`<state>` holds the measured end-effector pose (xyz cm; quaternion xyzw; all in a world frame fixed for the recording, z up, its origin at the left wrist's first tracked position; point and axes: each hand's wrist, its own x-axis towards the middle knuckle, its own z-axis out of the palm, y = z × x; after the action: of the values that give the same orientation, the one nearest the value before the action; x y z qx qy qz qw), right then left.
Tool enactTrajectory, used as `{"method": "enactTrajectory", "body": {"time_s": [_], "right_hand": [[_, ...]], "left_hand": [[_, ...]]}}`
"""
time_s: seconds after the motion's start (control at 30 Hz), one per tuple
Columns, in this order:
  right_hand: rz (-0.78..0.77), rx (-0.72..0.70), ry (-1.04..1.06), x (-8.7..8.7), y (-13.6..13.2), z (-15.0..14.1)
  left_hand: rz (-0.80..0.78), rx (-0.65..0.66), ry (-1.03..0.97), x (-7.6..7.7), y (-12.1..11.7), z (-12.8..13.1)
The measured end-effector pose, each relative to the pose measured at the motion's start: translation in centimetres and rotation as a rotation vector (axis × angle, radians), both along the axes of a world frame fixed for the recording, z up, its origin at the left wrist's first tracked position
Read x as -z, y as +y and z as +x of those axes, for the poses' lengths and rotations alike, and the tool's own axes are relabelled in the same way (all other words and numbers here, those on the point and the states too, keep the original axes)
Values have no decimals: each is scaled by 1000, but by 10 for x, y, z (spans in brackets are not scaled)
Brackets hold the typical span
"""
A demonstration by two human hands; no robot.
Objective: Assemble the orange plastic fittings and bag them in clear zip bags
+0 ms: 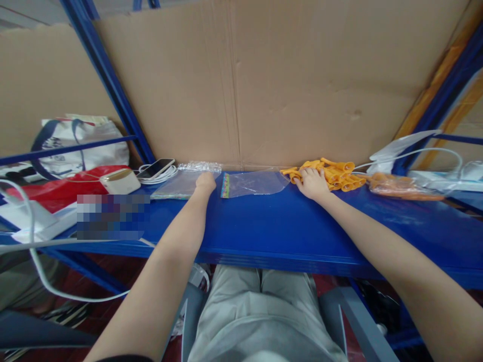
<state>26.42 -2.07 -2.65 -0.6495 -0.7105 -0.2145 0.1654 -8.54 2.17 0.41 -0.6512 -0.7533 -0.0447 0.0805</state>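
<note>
a brown cardboard wall (294,80) with an upright crease backs a blue table (264,226), faintly glossy at right. blue left post (109,75) and right post (451,88) slant upward, an orange-brown strip (433,85) edging the latter. below: grey chair (190,317), dark red floor (123,264).

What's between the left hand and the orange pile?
Head view: a clear bag with a colourful strip, lying flat on the blue table, between left hand and orange pile.
</note>
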Motion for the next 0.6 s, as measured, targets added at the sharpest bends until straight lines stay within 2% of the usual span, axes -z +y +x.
{"method": "enactTrajectory", "body": {"time_s": [0.1,0.3,0.47,0.6], "right_hand": [[11,22,25,-5,-1,0],[52,45,42,-9,4,13],[42,68,61,-11,9,21],[40,62,71,-11,12,24]], "left_hand": [[8,-56,-44,1,-2,-1],[62,-86,-117,1,-3,-6],[148,0,-157,-8,-6,8],[100,83,-65,-15,-12,26]]}}
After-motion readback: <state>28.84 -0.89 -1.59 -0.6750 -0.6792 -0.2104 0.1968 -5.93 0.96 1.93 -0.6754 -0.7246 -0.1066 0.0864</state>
